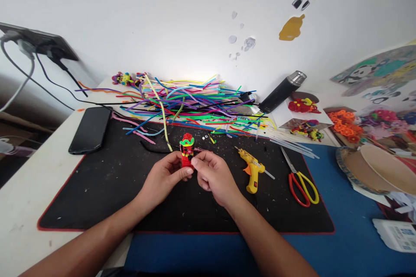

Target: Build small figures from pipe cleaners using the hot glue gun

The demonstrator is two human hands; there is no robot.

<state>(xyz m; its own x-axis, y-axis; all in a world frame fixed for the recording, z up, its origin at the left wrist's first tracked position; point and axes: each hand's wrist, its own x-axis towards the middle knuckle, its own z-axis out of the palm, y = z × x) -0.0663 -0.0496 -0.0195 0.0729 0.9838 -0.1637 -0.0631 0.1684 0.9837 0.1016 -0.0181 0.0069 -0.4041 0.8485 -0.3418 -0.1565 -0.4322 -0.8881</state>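
Note:
Between my hands stands a small red pipe-cleaner figure [187, 149] with a green and red top, yellow bands and black details. My left hand [165, 175] is closed around its lower left side, thumb near the base. From the right, my right hand [212, 173] pinches the figure's side with thumb and index finger by a black piece. The fingers cover part of the figure's lower body. Just right of the hands lies a yellow hot glue gun [252, 171] with an orange trigger. Beyond the figure sit small white googly eyes [204, 137].
A black mat [113, 199] lies under the work. Behind it spreads a heap of colourful pipe cleaners [185, 99]. Red-and-yellow-handled scissors [302, 184] and clear glue sticks [295, 147] are at right, a black phone [91, 130] at left. A black flask [282, 91] leans at the back.

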